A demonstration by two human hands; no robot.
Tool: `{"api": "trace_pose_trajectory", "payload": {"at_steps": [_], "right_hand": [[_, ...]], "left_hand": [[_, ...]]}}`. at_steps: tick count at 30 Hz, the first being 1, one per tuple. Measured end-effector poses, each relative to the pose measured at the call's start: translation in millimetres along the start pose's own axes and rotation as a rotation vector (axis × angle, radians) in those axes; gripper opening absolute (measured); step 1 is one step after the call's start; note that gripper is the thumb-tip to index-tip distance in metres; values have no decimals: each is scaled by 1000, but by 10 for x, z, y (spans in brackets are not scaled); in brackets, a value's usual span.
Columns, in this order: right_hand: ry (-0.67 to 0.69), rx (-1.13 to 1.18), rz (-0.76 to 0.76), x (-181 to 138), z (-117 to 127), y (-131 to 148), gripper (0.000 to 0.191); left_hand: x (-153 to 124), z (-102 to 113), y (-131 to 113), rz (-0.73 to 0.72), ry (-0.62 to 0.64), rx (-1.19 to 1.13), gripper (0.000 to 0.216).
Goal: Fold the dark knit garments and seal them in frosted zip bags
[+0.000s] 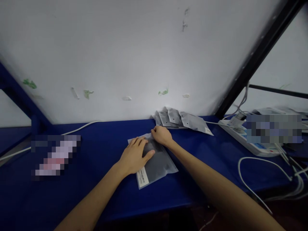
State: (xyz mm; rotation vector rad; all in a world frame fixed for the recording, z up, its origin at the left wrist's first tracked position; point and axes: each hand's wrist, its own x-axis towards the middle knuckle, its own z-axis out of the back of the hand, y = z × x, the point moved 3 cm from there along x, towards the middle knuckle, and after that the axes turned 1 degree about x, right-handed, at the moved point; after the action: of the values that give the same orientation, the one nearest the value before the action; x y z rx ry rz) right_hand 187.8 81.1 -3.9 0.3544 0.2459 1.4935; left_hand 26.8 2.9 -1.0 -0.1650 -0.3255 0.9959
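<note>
the left hand (133,156) is lying flat and spread, palm down, pressing on a grey plastic pouch (155,163) at the middle of the blue table (101,150). the right hand (161,135) is curling narrowly, pinching the pouch's far edge. a stack of similar pouches (183,121) is resting against the white wall (134,54), near a white power strip (250,141).
</note>
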Motion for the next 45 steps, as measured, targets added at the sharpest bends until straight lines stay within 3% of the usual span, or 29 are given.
{"api": "trace_pose_trajectory", "payload": {"at_steps": [3,10,15,22,27,31,36,41,45], "right_hand": [[14,-11,-14,-40,-19,-25,40],[50,-85,-4,-287,81,-118,44],[43,-157,46,-723,205,-148,41],[-207,-274,172,-1683,289,-303,30],[-319,-260,258,-1945,304,-371,24],[-378,-303,324,-1819,378,-392,20],[-276,-274,327,-1132,440,-461,24],[-87,-205,483,-460,276,-453,24],[-104,-161,530,-388,148,-475,26]], "left_hand": [[-7,-65,5,-5,50,55,66],[1,-93,-39,-17,75,110,70],[5,-93,-46,-25,58,120,68],[14,-98,-60,-25,49,140,69],[26,-94,-20,-28,53,118,66],[43,-48,88,-59,58,83,64],[81,17,229,-93,19,86,61],[88,68,287,-79,-39,124,54],[70,91,254,-85,-24,100,55]]}}
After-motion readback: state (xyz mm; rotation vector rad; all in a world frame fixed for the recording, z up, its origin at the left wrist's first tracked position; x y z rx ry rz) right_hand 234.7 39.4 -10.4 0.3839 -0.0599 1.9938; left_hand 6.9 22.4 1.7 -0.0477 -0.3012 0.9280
